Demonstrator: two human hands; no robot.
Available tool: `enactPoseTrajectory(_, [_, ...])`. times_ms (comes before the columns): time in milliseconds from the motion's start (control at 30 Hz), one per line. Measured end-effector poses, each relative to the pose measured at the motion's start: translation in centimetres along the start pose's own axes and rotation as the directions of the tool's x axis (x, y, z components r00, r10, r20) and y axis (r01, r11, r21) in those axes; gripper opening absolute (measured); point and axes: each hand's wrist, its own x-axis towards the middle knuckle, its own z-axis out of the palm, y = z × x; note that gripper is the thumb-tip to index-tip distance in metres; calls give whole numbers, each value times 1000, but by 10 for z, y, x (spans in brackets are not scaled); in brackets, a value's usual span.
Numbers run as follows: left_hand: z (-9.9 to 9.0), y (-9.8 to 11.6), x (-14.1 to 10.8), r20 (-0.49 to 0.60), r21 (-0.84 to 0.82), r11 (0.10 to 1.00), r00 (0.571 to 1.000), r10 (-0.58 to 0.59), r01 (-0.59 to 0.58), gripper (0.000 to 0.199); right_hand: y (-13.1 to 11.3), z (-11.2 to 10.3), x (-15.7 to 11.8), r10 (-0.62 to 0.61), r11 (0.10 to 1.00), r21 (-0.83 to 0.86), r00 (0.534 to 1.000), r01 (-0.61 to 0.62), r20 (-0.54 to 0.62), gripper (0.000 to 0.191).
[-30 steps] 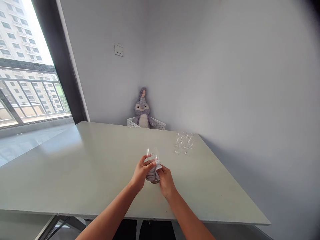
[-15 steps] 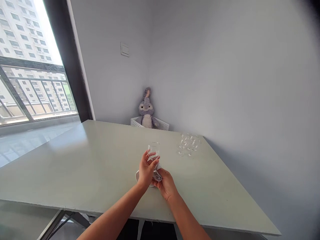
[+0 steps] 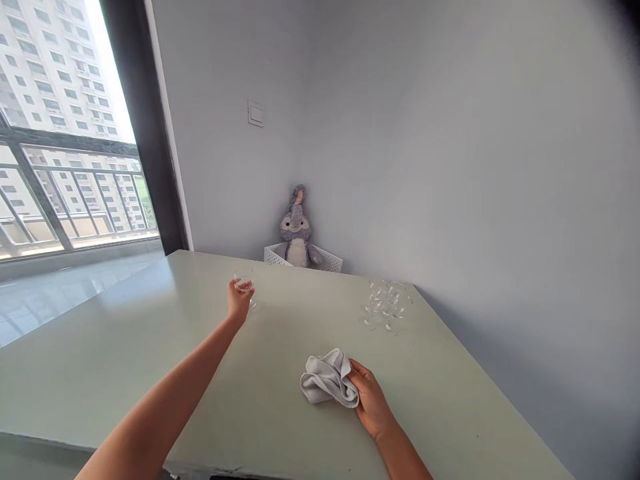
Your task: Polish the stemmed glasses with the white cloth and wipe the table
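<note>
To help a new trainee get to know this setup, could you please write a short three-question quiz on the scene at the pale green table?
1. Which hand touches the crumpled pale grey cloth towel: the left hand or the right hand?
2. True or false: the clear stemmed wine glass held in the left hand stands among the cluster of clear stemmed glasses.
3. What holds the grey plush rabbit in the corner beyond the table?

Key: 1. The right hand. 2. False. 3. A white perforated basket.
</note>
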Motion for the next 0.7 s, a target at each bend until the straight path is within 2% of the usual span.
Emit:
enactPoseTrajectory(200, [-8, -7, 43, -78, 127, 992, 997, 15, -5, 46, 2, 5, 1, -38, 998, -53, 999, 39, 12, 33])
enactPoseTrajectory(400, [-7, -8, 55, -75, 203, 979, 997, 7, 9, 46, -1, 5, -2, -25, 998, -52, 999, 27, 44, 32])
enactPoseTrajectory(500, [-7, -4, 51, -97, 239, 971, 995, 3, 21, 49, -2, 5, -3, -28, 999, -39, 998, 30, 54, 32])
enactPoseTrajectory(567, [-7, 0, 43, -164, 263, 965, 986, 19, 25, 57, 0, 5, -2, -36, 998, -46, 998, 38, 50, 32])
enactPoseTrajectory(600, [-5, 2, 36, -226, 277, 961, 973, 41, 24, 60, 1, 5, -2, -40, 998, -55, 998, 42, 44, 32])
enactPoseTrajectory(700, [7, 7, 5, -415, 339, 941, 896, 160, -11, 58, 2, 6, 0, -57, 995, -80, 998, 58, 19, 31])
